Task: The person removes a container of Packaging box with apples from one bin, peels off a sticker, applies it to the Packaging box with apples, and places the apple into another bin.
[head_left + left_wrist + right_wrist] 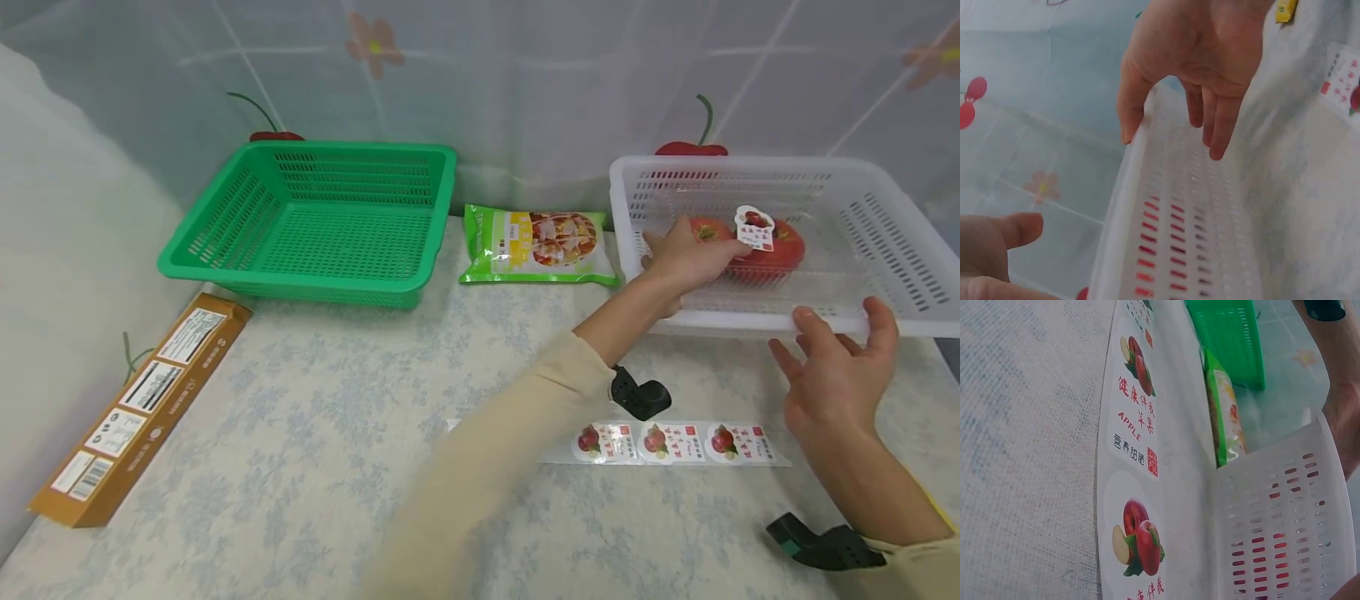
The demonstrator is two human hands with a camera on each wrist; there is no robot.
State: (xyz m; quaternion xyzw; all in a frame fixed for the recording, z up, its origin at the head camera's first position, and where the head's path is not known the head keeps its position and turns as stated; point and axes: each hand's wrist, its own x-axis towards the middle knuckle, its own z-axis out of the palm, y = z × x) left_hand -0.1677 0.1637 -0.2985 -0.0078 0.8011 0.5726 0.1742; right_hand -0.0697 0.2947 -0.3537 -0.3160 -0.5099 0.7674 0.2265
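In the head view my left hand (686, 262) reaches over the front left of a white slotted basket (637, 321). Its thumb overlaps the label (755, 229) on a clear plastic pack; contact is unclear. Red tomatoes (783, 246) lie in that pack. The left wrist view has the left hand (991, 256) above the basket rim, thumb extended. My right hand (840, 375) is at the front rim with fingers spread. From the left wrist, the right hand (1194, 56) has its thumb along the rim and its fingers before the slotted wall.
A green basket (300, 287) stands at the back left, with a brown carton (142, 408) in front. A green-and-white food packet (540, 246) lies between the baskets. Nearer me, a strip of apple stickers (671, 442) is partly covered by the left sleeve.
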